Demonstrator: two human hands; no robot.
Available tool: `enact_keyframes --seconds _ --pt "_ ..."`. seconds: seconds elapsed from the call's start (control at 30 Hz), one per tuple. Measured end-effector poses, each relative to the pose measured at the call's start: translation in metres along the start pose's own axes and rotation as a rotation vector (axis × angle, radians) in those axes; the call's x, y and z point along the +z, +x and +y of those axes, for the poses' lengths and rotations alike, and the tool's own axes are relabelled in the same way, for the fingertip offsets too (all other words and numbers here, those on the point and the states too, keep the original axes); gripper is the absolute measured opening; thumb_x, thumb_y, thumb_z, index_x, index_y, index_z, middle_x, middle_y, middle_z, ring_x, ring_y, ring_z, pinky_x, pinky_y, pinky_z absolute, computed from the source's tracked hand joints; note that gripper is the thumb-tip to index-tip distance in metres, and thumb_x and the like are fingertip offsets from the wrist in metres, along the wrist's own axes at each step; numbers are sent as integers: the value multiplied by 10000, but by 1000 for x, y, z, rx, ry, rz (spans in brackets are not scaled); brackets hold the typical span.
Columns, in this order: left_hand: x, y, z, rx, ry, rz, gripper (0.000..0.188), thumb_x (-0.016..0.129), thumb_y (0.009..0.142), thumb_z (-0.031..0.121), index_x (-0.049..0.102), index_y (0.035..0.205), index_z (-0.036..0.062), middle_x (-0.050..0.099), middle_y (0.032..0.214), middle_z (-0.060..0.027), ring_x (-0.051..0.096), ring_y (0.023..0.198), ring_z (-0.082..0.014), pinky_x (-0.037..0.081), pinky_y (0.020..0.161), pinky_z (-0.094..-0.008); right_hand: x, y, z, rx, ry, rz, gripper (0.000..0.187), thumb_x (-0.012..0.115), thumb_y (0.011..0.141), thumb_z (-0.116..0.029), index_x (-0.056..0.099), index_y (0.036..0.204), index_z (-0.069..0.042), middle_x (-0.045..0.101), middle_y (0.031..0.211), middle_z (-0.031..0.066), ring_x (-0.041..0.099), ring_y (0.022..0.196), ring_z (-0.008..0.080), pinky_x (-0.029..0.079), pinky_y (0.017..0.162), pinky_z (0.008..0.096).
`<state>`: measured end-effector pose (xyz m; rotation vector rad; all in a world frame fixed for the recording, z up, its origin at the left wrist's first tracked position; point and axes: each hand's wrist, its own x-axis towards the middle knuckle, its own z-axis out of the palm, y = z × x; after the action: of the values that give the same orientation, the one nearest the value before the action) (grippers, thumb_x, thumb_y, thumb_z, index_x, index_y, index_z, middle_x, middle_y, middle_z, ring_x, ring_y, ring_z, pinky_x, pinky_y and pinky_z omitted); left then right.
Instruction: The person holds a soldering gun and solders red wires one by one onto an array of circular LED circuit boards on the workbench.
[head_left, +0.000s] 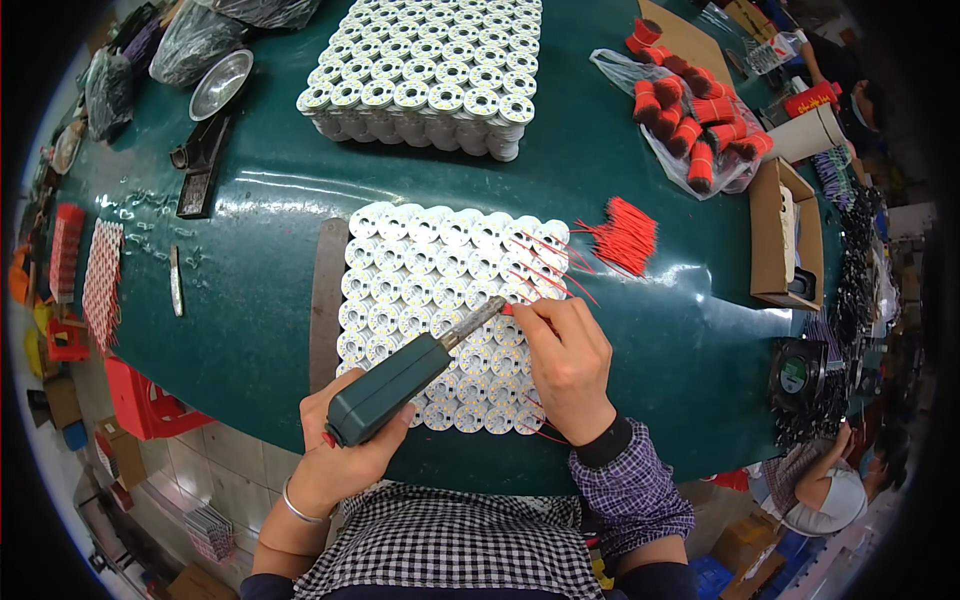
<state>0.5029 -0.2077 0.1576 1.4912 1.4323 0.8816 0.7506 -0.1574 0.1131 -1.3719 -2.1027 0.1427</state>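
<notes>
White ring-shaped circuit boards (412, 292), stacked in a tight rectangular grid, lie directly beneath the working fingertips. Over them, the left hand (352, 440) grasps a dark green tool with a metal barrel (390, 390); its tip nears the right hand (568, 365), which pinches a thin red wire (507, 310). Beyond, a red wire bundle (627, 237) rests on the glossy green table (250, 300).

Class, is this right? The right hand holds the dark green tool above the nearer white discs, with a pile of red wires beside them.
No: the head view shows the left hand, not the right hand, holding the dark green tool above the nearer white discs. The pile of red wires is beside them, as stated.
</notes>
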Motion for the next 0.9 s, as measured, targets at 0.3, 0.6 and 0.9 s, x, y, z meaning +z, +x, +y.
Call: enact_keyframes --seconds 0.3,0.6,0.9 --pt "-1 -10 0 101 -45 167 230 790 782 9 738 1003 -26 704 860 -85 655 686 -138 513 609 -257 2 1 -3 -4 -11 18 267 683 749 2 705 1015 6 625 933 69 608 826 229 501 698 346" --pt "-4 -16 3 72 13 146 243 792 780 6 735 1011 -43 723 897 -99 674 704 -142 523 622 -256 -17 -14 -10 -7 -29 54 272 696 739 16 719 1010 12 641 931 76 599 794 226 488 677 349" --pt "3 -16 2 89 -50 54 197 772 785 -16 727 975 -40 648 791 -67 574 615 -105 433 538 -262 -12 -23 -8 19 35 49 291 709 728 25 726 1019 21 639 925 82 595 776 221 500 657 334"
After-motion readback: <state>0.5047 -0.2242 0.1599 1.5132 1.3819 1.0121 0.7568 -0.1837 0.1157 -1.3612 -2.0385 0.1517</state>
